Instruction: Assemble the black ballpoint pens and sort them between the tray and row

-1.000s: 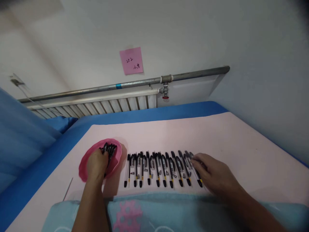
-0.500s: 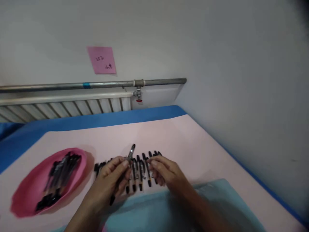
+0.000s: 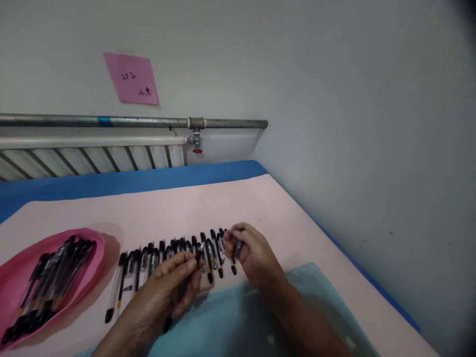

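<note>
A row of black-capped clear pens point(image 3: 163, 260) lies side by side on the pink sheet point(image 3: 178, 208). My left hand point(image 3: 167, 292) is closed round one pen held over the near part of the row, its tip pointing down toward me. My right hand point(image 3: 251, 253) is closed in a pinch at the right end of the row, holding a small dark piece that looks like a pen cap. A pink dish point(image 3: 22, 275) at the far left holds several more black pens.
The pink sheet lies on a blue-covered surface point(image 3: 148, 178) that ends at a white wall on the right. A radiator and metal pipe point(image 3: 148, 121) run along the back wall under a pink note point(image 3: 132, 79). A light blue patterned cloth point(image 3: 260, 317) covers the near edge.
My left hand left the pink dish with a pen and came over the row. My right hand shifted to the row's right end and pinched shut. The view swung to the right.
</note>
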### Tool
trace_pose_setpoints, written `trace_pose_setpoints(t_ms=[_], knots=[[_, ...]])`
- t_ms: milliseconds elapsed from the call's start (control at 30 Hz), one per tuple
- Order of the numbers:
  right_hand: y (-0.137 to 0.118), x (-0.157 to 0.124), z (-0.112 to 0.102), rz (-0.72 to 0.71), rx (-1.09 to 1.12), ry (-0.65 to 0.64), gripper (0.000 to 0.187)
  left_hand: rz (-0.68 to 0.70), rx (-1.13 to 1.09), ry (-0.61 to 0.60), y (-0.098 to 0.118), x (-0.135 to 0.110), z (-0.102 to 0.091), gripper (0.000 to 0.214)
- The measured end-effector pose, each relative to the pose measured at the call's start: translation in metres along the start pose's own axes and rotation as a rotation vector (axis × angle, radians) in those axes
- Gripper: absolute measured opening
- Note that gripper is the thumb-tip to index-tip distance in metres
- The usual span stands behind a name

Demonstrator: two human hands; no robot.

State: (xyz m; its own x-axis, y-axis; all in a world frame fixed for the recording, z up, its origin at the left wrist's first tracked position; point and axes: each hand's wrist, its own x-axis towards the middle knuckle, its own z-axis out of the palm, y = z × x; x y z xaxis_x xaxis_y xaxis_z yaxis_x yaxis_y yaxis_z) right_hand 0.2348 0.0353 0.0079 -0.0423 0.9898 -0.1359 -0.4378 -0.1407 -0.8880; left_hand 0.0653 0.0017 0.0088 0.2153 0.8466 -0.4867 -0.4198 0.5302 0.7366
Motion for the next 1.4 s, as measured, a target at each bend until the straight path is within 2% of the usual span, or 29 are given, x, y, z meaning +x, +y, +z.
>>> trace_pose_setpoints(t_ms=[100, 133, 200, 300, 433, 533, 633, 700, 900, 1200, 1333, 1367, 1400], knots=[[0.009, -0.010, 0.011, 0.200, -0.211, -0.168, 0.009, 0.091, -0.162, 0.013, 0.001, 0.005, 0.003, 0.016], [0.013, -0.014, 0.015, 0.204, -0.305, -0.209, 0.012, 0.124, -0.212, 0.030, 0.000, 0.008, 0.003, 0.015], [0.020, -0.019, 0.021, 0.117, -0.458, -0.254, 0.019, 0.172, -0.291, 0.096, -0.001, 0.011, 0.004, 0.015], [0.024, -0.023, 0.027, 0.044, -0.535, -0.259, 0.027, 0.232, -0.351, 0.185, -0.005, 0.015, 0.004, 0.016], [0.029, -0.027, 0.030, 0.064, -0.568, -0.332, 0.016, 0.277, -0.379, 0.221, -0.006, 0.014, 0.005, 0.019], [0.034, -0.031, 0.032, 0.072, -0.514, -0.412, 0.005, 0.242, -0.388, 0.208, 0.000, 0.011, 0.005, 0.020], [0.034, -0.030, 0.030, 0.305, -0.369, -0.470, 0.009, 0.227, -0.405, 0.103, 0.010, 0.009, -0.001, 0.024], [0.031, -0.029, 0.029, 0.437, -0.273, -0.485, 0.014, 0.260, -0.410, 0.073, 0.015, 0.008, -0.006, 0.024], [0.020, -0.028, 0.027, 0.564, -0.089, -0.536, 0.016, 0.345, -0.412, 0.077, 0.019, 0.010, -0.016, 0.012], [0.029, -0.027, 0.027, 0.433, -0.294, -0.485, 0.013, 0.393, -0.406, 0.140, 0.020, 0.014, -0.017, 0.007], [0.026, -0.028, 0.027, 0.188, -0.526, -0.380, 0.011, 0.411, -0.388, 0.162, 0.019, 0.016, -0.019, 0.008], [0.024, -0.028, 0.027, 0.174, -0.537, -0.357, 0.011, 0.407, -0.384, 0.157, 0.019, 0.016, -0.019, 0.009], [0.022, -0.028, 0.028, 0.217, -0.507, -0.357, 0.012, 0.401, -0.382, 0.150, 0.019, 0.016, -0.020, 0.009]])
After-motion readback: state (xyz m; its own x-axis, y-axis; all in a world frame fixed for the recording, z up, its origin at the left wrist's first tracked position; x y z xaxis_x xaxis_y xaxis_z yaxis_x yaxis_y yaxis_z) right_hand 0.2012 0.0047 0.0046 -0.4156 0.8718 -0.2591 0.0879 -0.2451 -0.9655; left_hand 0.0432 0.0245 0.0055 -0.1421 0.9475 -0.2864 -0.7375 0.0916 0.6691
